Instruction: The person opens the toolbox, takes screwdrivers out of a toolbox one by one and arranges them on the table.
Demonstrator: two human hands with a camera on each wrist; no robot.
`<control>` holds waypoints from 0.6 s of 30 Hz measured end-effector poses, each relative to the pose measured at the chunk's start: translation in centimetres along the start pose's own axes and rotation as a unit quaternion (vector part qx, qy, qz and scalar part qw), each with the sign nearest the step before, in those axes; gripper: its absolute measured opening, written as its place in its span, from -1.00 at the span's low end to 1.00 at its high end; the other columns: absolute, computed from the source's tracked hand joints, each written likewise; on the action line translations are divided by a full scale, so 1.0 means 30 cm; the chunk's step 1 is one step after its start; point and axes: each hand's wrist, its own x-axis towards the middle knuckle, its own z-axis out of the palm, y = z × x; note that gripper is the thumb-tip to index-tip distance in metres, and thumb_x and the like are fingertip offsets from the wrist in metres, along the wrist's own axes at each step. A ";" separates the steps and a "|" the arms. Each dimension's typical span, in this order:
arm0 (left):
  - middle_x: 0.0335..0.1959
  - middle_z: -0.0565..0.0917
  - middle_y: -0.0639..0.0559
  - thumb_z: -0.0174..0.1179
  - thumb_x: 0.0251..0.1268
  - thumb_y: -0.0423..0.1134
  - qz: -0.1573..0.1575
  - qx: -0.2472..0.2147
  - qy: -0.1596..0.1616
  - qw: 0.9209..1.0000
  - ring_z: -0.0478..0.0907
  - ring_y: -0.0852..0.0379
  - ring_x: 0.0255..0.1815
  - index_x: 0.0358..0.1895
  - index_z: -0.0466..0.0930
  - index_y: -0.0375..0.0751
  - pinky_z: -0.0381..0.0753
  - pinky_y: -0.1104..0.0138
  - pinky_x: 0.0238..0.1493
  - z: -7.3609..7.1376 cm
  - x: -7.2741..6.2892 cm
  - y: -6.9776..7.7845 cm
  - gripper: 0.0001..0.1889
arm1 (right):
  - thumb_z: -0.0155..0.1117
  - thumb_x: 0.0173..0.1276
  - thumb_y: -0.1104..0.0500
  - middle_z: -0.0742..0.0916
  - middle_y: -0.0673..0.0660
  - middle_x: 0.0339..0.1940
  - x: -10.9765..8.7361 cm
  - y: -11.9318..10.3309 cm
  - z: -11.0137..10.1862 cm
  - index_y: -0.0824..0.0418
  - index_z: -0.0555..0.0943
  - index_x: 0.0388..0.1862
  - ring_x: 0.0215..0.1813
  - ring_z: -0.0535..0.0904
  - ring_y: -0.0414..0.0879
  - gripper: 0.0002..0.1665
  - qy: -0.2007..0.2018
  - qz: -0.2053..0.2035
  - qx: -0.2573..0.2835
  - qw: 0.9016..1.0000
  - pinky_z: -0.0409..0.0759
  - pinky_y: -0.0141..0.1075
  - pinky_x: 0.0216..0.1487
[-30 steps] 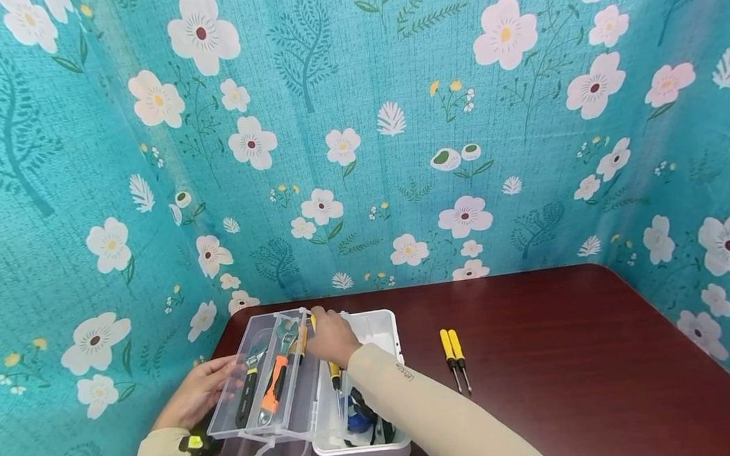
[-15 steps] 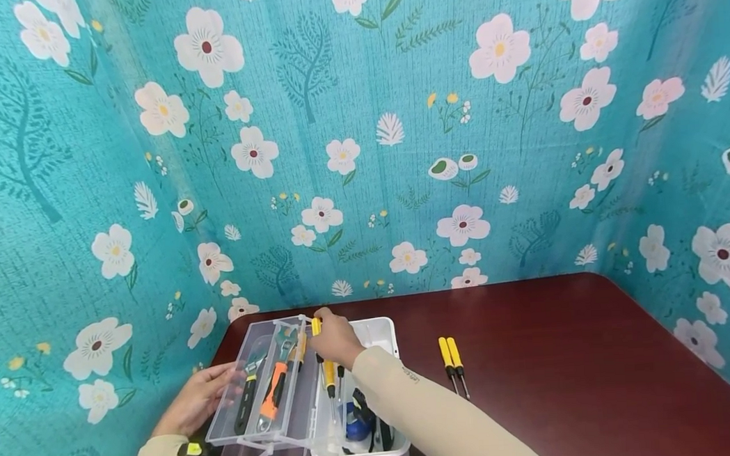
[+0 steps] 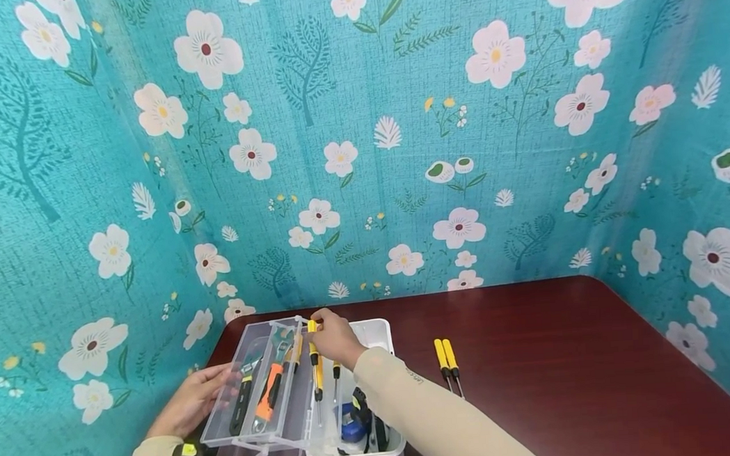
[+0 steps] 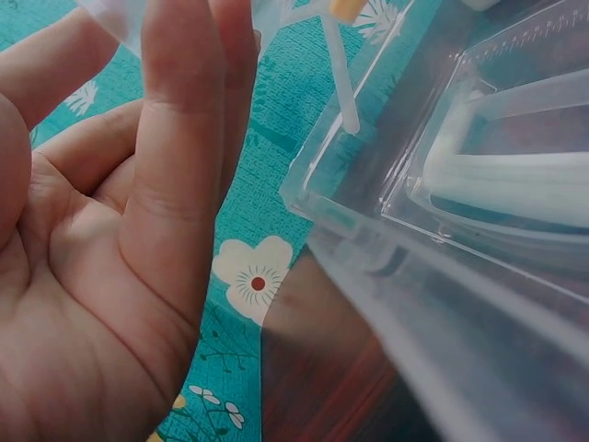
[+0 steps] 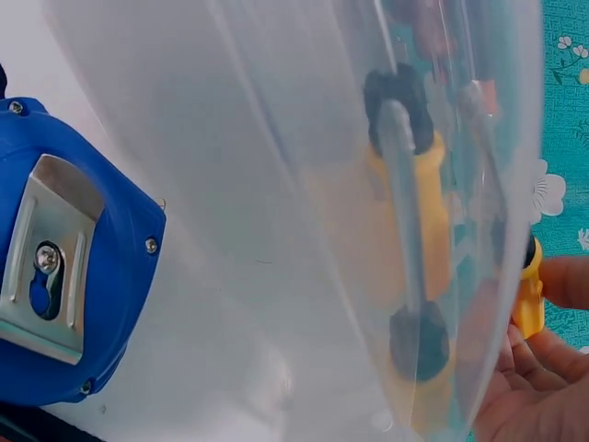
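Note:
My right hand (image 3: 334, 338) pinches a yellow-and-black screwdriver (image 3: 313, 343) by its handle, above the white toolbox base (image 3: 380, 335) and close to the raised clear tray. In the right wrist view, the screwdriver's yellow handle (image 5: 528, 304) shows between thumb and fingers, beyond the translucent plastic. My left hand (image 3: 202, 395) holds the outer edge of the clear tray (image 3: 217, 425). A black-handled adjustable wrench (image 3: 242, 403) and an orange-handled wrench (image 3: 267, 398) lie in that tray, beside another yellow-handled tool (image 3: 297, 347). Other yellow-handled screwdrivers (image 3: 337, 370) are in the base.
A blue tape measure (image 3: 352, 424) sits at the front of the white base. Two yellow-handled screwdrivers (image 3: 446, 357) lie side by side on the dark red table (image 3: 537, 371), right of the toolbox. Flowered teal cloth (image 3: 364, 207) hangs behind the table.
My right hand has brought the screwdriver into fuller sight, its handle and shaft now showing left of the fingers. My left hand stays at the tray. The head view has shifted slightly.

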 end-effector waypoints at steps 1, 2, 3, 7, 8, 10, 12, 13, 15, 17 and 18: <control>-0.09 0.65 0.00 0.08 0.49 -0.09 0.000 0.000 0.001 1.000 0.61 0.05 -0.19 0.34 0.33 -0.47 0.63 0.20 -0.18 0.002 -0.001 0.002 -0.43 | 0.23 0.41 0.19 0.62 0.06 -0.16 -0.003 -0.001 -0.002 0.19 0.46 0.26 -0.33 0.58 -0.15 -0.54 -0.002 -0.001 0.006 1.000 0.59 -0.26 -0.33; -0.08 0.65 0.00 0.08 0.49 -0.09 -0.001 0.001 0.002 1.000 0.60 0.05 -0.18 0.34 0.33 -0.48 0.63 0.20 -0.18 0.003 -0.002 0.004 -0.43 | 0.22 0.42 0.18 0.62 0.06 -0.18 -0.005 -0.001 -0.005 0.19 0.47 0.26 -0.33 0.59 -0.15 -0.55 -0.004 -0.002 0.011 1.000 0.61 -0.26 -0.33; -0.08 0.65 0.00 0.08 0.49 -0.08 -0.002 0.002 0.002 1.000 0.60 0.04 -0.19 0.35 0.32 -0.48 0.63 0.20 -0.19 0.005 -0.003 0.005 -0.42 | 0.22 0.43 0.18 0.61 0.06 -0.19 -0.007 -0.002 -0.007 0.20 0.47 0.26 -0.33 0.59 -0.15 -0.56 -0.006 -0.002 0.015 1.000 0.62 -0.26 -0.33; -0.06 0.65 -0.03 0.09 0.48 -0.08 -0.006 0.005 0.006 1.000 0.60 0.03 -0.18 0.37 0.28 -0.50 0.63 0.20 -0.18 0.009 -0.002 0.004 -0.39 | 0.20 0.45 0.18 0.60 0.05 -0.23 -0.010 0.001 -0.015 0.21 0.49 0.23 -0.34 0.59 -0.14 -0.60 -0.008 -0.007 0.017 1.000 0.63 -0.27 -0.36; -0.06 0.65 -0.03 0.09 0.48 -0.07 -0.006 0.005 0.006 1.000 0.60 0.03 -0.17 0.37 0.28 -0.50 0.63 0.19 -0.18 0.010 -0.002 0.004 -0.39 | 0.20 0.45 0.19 0.60 0.05 -0.24 -0.008 0.003 -0.017 0.21 0.50 0.22 -0.34 0.58 -0.14 -0.61 -0.007 -0.009 0.014 1.000 0.63 -0.28 -0.37; -0.06 0.65 -0.04 0.10 0.47 -0.07 -0.006 0.002 0.006 1.000 0.60 0.03 -0.17 0.36 0.28 -0.50 0.63 0.19 -0.18 0.011 0.000 0.004 -0.38 | 0.20 0.45 0.19 0.59 0.02 -0.25 -0.005 0.008 -0.021 0.20 0.51 0.22 -0.34 0.57 -0.14 -0.61 -0.004 -0.011 0.007 1.000 0.62 -0.29 -0.38; -0.05 0.64 -0.03 0.09 0.48 -0.07 -0.003 0.004 0.000 1.000 0.60 0.03 -0.16 0.37 0.27 -0.50 0.63 0.19 -0.17 0.010 0.002 0.004 -0.38 | 0.21 0.44 0.18 0.60 0.01 -0.26 -0.001 0.012 -0.023 0.20 0.51 0.22 -0.35 0.56 -0.15 -0.61 -0.002 -0.014 0.001 1.000 0.61 -0.30 -0.39; -0.06 0.64 -0.03 0.09 0.48 -0.07 -0.004 0.002 0.000 1.000 0.60 0.03 -0.17 0.37 0.27 -0.51 0.63 0.19 -0.17 0.009 0.003 0.004 -0.38 | 0.22 0.44 0.18 0.60 0.00 -0.26 0.002 0.013 -0.024 0.21 0.51 0.23 -0.34 0.56 -0.16 -0.59 -0.001 -0.013 -0.001 1.000 0.61 -0.31 -0.38; -0.08 0.65 -0.02 0.09 0.48 -0.08 -0.004 0.000 0.000 1.000 0.61 0.04 -0.18 0.36 0.27 -0.51 0.63 0.20 -0.18 0.006 0.002 0.002 -0.38 | 0.23 0.43 0.17 0.61 0.00 -0.25 0.004 0.012 -0.025 0.25 0.50 0.23 -0.33 0.56 -0.17 -0.57 -0.003 -0.010 0.004 1.000 0.61 -0.31 -0.37; -0.08 0.65 -0.01 0.09 0.48 -0.07 -0.003 0.000 -0.001 1.000 0.61 0.05 -0.18 0.36 0.27 -0.51 0.63 0.20 -0.18 0.001 0.004 0.001 -0.38 | 0.24 0.42 0.17 0.62 0.02 -0.25 0.006 0.009 -0.026 0.30 0.50 0.22 -0.33 0.58 -0.16 -0.56 -0.007 -0.007 0.015 1.000 0.62 -0.31 -0.37; -0.08 0.66 -0.01 0.10 0.48 -0.07 -0.004 -0.001 0.000 1.000 0.62 0.05 -0.18 0.36 0.27 -0.51 0.63 0.20 -0.18 -0.001 0.006 0.000 -0.38 | 0.25 0.41 0.17 0.63 0.03 -0.26 0.006 0.007 -0.027 0.32 0.51 0.20 -0.32 0.59 -0.16 -0.56 -0.008 -0.004 0.020 1.000 0.62 -0.31 -0.37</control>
